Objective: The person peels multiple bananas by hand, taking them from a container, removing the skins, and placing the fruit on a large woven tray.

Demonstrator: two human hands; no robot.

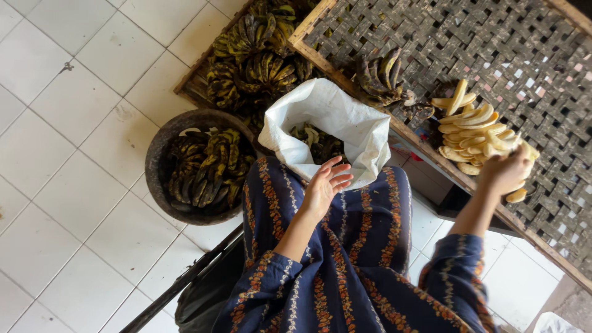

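My left hand [325,184] hovers open, fingers spread, just above my lap and in front of a white sack [333,117] that holds banana peels. My right hand [507,172] is closed around a peeled banana [517,195] at the edge of a pile of peeled pale-yellow bananas [473,132]. That pile lies on a woven bamboo tray [542,68]. A bunch of dark unpeeled bananas [381,73] rests on the same tray, left of the pile.
A round dark basket [161,161] full of blackened bananas stands on the white tiled floor [68,142] to the left. Another wooden-framed tray with more dark bananas [256,52] lies behind it. My blue patterned dress [345,271] fills the lower middle.
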